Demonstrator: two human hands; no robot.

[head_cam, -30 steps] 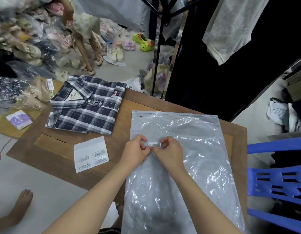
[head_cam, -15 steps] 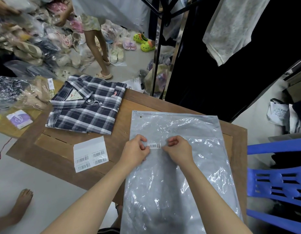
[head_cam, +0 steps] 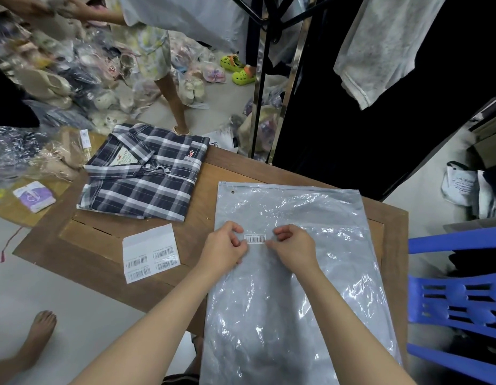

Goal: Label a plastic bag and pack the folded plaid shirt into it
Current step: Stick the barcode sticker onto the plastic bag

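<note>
A clear plastic bag [head_cam: 297,301] lies flat on the wooden table [head_cam: 83,245], its zip end away from me. A small barcode label [head_cam: 255,239] sits on the bag's upper middle. My left hand [head_cam: 222,248] pinches the label's left end, fingers curled. My right hand [head_cam: 294,245] rests on the bag at the label's right end, thumb tip touching it and fingers curled with nothing in them. The folded navy and white plaid shirt [head_cam: 146,173] lies on the table's far left corner, collar up, apart from the bag.
A white sheet of barcode labels [head_cam: 149,252] lies left of my left hand. A blue plastic chair [head_cam: 458,301] stands at the right. Another person's legs [head_cam: 171,101] stand beyond the shirt among bagged shoes. A metal rack [head_cam: 259,93] rises behind the table. A bare foot [head_cam: 38,332] is bottom left.
My right hand has slid off the label to its right end, leaving the label lying on the bag. The left hand stays at the left end. The person behind has stepped sideways.
</note>
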